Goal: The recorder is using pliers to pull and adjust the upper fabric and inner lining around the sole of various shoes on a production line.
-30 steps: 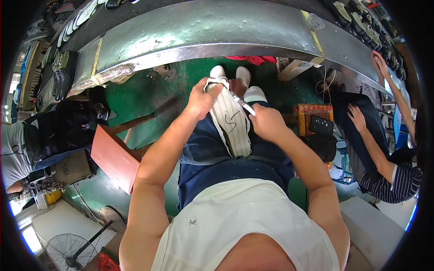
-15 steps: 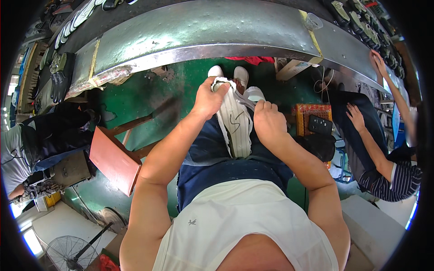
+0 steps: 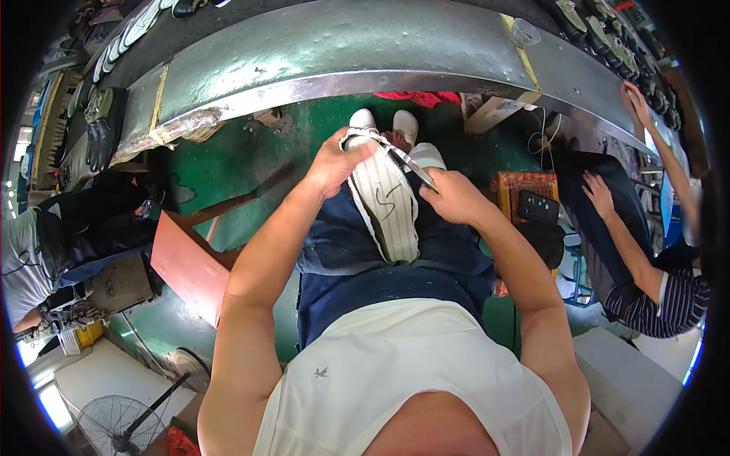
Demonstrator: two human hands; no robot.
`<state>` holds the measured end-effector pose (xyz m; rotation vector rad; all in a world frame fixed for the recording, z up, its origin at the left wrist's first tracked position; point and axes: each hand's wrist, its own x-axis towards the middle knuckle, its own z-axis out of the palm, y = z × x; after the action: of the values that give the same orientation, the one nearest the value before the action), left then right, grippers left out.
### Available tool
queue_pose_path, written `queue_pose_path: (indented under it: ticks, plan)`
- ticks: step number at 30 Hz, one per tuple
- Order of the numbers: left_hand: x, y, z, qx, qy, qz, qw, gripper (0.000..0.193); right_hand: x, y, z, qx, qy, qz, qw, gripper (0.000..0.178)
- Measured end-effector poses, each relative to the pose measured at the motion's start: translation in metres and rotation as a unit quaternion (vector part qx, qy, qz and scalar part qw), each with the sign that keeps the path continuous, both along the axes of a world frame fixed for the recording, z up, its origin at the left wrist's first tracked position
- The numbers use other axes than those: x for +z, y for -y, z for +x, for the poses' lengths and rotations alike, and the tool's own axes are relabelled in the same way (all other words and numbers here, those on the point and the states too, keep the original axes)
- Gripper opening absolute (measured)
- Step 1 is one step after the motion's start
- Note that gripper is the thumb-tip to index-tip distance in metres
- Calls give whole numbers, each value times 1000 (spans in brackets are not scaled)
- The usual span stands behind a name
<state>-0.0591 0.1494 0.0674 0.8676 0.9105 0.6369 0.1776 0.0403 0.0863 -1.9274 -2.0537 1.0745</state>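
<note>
Shoe sole (image 3: 384, 205), white with ridged tread, lies lengthwise on the lap, toe end at 12 o'clock, likely propped there so both hands can work its edge. Left hand (image 3: 334, 163) is closed around the toe end, steadying it. Right hand (image 3: 456, 197) pinches a thin blade-like tool (image 3: 411, 163) laid across the sole's upper right edge; its exact type is unclear. Steel counter (image 3: 342, 45) arcs across at 12 o'clock with dark shoe parts (image 3: 99, 129) along it. Orange patterned box (image 3: 525, 190) at 3 o'clock holds a black flat item (image 3: 538, 207). Another person's hand (image 3: 601, 194) rests farther toward 3. Red board (image 3: 190, 266) leans at 9 o'clock.
</note>
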Motion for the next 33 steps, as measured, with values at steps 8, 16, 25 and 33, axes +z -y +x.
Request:
queue_pose_path:
  ticks: [8, 16, 25, 33]
  plan:
    - [0, 3, 6, -19, 3, 38, 999, 53, -2, 32, -21, 30, 224, 292, 929, 42]
    - [-1, 9, 11, 0, -44, 64, 997, 47, 14, 28, -41, 10, 297, 127, 946, 29]
    - [-21, 3, -33, 22, 55, -9, 998, 55, -74, 36, -21, -299, -538, -214, 759, 19]
    - [-12, 5, -8, 32, 21, 27, 999, 49, -7, 35, 5, 22, -14, 151, 988, 50]
